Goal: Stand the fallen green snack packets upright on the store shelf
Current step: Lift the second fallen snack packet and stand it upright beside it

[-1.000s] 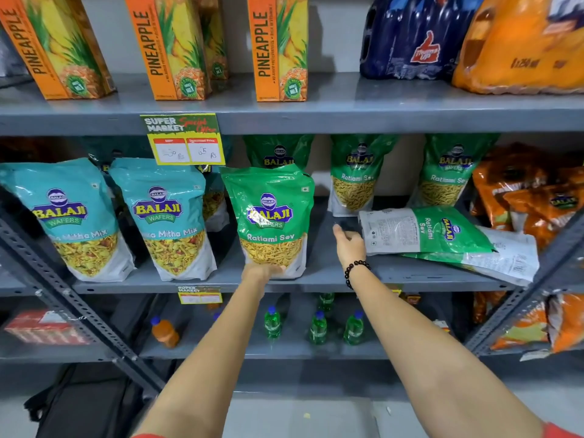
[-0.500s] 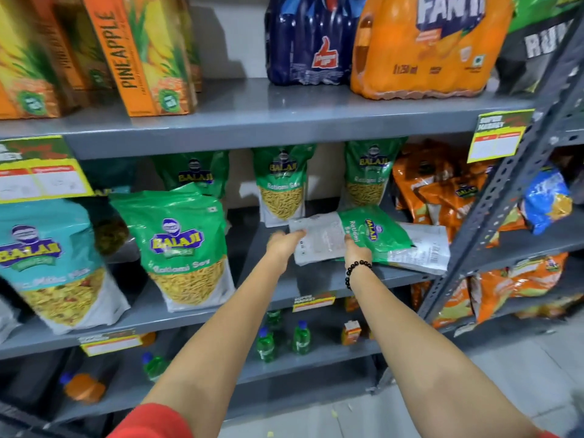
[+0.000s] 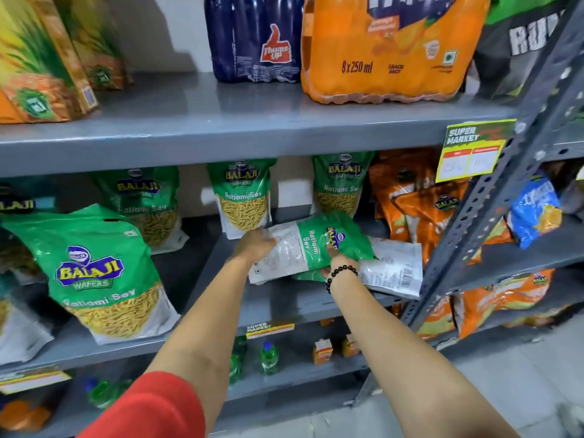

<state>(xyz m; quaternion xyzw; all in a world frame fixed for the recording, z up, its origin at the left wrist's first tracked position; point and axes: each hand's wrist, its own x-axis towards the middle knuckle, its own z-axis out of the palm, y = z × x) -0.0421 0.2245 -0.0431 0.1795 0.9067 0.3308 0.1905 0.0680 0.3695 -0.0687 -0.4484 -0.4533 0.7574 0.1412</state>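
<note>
A green Ratlami Sev packet (image 3: 311, 245) lies on its side, lifted a little off the grey middle shelf (image 3: 284, 303). My left hand (image 3: 254, 245) grips its white bottom end. My right hand (image 3: 336, 259), with a black bead bracelet, holds its green top from below. A second fallen packet (image 3: 395, 268) lies flat beneath it, white back up, against the right post. One green packet (image 3: 104, 273) stands upright at the front left. Three more stand at the back: (image 3: 145, 200), (image 3: 243, 194), (image 3: 339, 181).
Orange snack packets (image 3: 417, 203) crowd the shelf's right end beside a slanted grey post (image 3: 474, 213). Above sit pineapple juice cartons (image 3: 41, 58), a Thums Up pack (image 3: 256, 39) and a Fanta pack (image 3: 388, 49). Small green bottles (image 3: 268, 358) stand on the shelf below.
My left hand left the upright front packet and moved right onto the fallen packet. Both hands now hold that packet, and its top end has risen. My view shifted right.
</note>
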